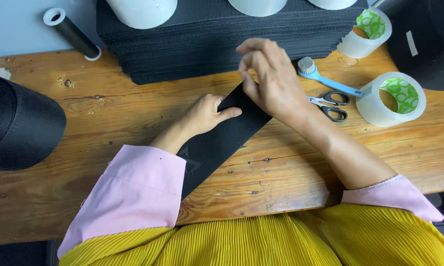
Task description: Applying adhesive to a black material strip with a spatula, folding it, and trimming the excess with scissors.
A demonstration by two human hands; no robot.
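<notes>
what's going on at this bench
A person in pink sleeves is working a black strip lying slantwise on a wooden bench. The left hand presses it flat, and the right hand pinches at its far end. A stack of black sheets sits behind. Scissors, a blue brush and two tape rolls lie to the right, with a black cap at the left.

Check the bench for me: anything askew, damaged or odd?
Nothing is spilled or damaged. The black strip lies diagonally under the left hand, with the right hand at its far end. Scissors, brush and tape rolls lie loose but tidy.
</notes>
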